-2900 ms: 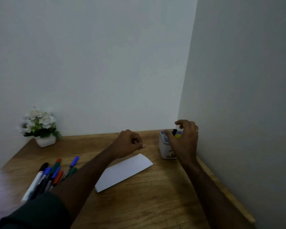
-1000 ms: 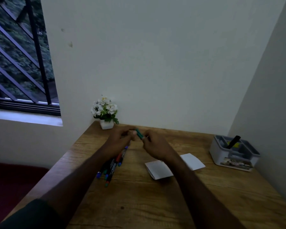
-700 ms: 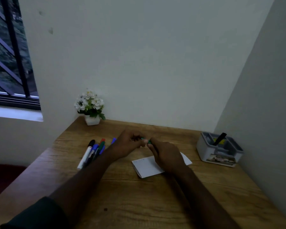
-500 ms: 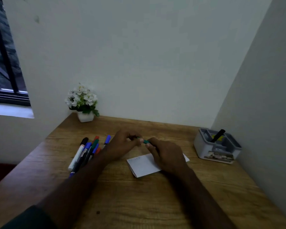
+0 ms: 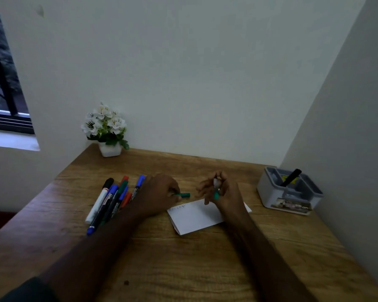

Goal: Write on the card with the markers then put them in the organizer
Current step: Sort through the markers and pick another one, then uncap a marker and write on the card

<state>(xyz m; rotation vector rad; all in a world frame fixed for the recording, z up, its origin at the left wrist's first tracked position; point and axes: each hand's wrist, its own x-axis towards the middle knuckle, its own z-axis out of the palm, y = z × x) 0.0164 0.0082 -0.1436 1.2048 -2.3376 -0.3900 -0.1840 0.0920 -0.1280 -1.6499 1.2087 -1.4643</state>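
Over the card, a green marker uncapped
Right hand grips the marker above the card; left hand pinches its cap just beside

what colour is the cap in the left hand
Green; the cap pinched by the left hand shows in the head view.

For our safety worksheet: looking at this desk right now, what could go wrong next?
1. The left hand holds the green cap loosely near the card; it could roll away.
2. The right hand holds the uncapped green marker, which might smudge the writing.
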